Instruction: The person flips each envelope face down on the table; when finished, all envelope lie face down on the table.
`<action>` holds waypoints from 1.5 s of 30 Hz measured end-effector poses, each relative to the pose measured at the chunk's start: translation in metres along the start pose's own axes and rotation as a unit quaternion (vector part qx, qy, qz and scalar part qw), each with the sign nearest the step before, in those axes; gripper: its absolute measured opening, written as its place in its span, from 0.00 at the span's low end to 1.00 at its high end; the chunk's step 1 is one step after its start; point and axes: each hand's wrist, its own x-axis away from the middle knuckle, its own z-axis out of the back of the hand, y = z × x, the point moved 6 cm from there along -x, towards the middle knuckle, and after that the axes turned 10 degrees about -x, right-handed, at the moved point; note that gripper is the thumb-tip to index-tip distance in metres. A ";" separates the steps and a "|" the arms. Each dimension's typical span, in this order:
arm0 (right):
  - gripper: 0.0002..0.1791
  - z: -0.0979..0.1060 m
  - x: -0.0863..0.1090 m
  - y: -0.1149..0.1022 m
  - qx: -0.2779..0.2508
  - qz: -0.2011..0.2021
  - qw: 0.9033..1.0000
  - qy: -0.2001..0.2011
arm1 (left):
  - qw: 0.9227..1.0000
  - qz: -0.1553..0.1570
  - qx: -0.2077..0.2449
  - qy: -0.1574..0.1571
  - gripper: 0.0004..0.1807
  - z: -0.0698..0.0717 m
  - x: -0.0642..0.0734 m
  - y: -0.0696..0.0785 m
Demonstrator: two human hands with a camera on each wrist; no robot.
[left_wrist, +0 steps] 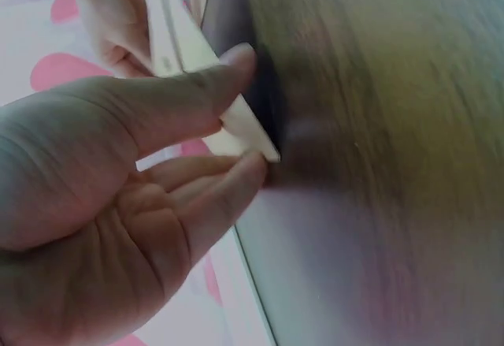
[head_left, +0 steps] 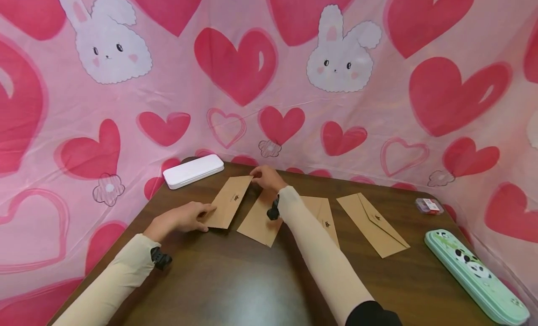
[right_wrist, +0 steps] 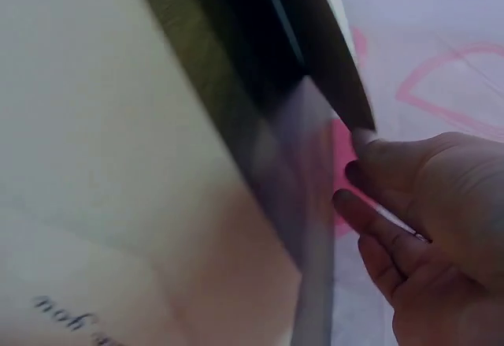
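A brown kraft envelope with a small dark crown print is tilted up off the table between my two hands. My left hand pinches its near left side, the thumb on one face and the fingers on the other. At the far right corner, my right hand pinches the envelope between thumb and fingertips. Just right of it a second kraft envelope lies flat, partly hidden under my right forearm. Printed lettering shows on a flat envelope in the right wrist view.
Two more kraft envelopes, one beyond my right forearm and one farther right, lie on the brown wooden table. A white case sits back left. At right are a green panda case and a small clear box. A pink heart-patterned cloth hangs behind.
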 end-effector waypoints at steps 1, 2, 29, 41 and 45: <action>0.16 0.002 0.000 -0.002 -0.011 0.005 1.000 0.006 | 1.000 -0.010 0.006 0.003 0.41 0.001 -0.001 0.001; 0.16 0.004 -0.001 -0.004 -0.024 0.011 1.000 0.011 | 1.000 -0.018 0.017 0.005 0.41 0.001 -0.002 0.001; 0.24 -0.011 -0.013 -0.043 -0.101 0.066 0.992 0.037 | 0.990 -0.034 0.132 0.025 0.57 0.000 0.005 0.013; 0.23 -0.011 -0.016 -0.043 -0.133 0.067 0.988 0.042 | 0.963 -0.099 0.162 0.192 0.50 0.046 0.010 0.026; 0.23 -0.011 -0.017 -0.043 -0.144 0.068 0.986 0.044 | 0.959 -0.112 0.157 0.209 0.33 0.045 0.008 0.028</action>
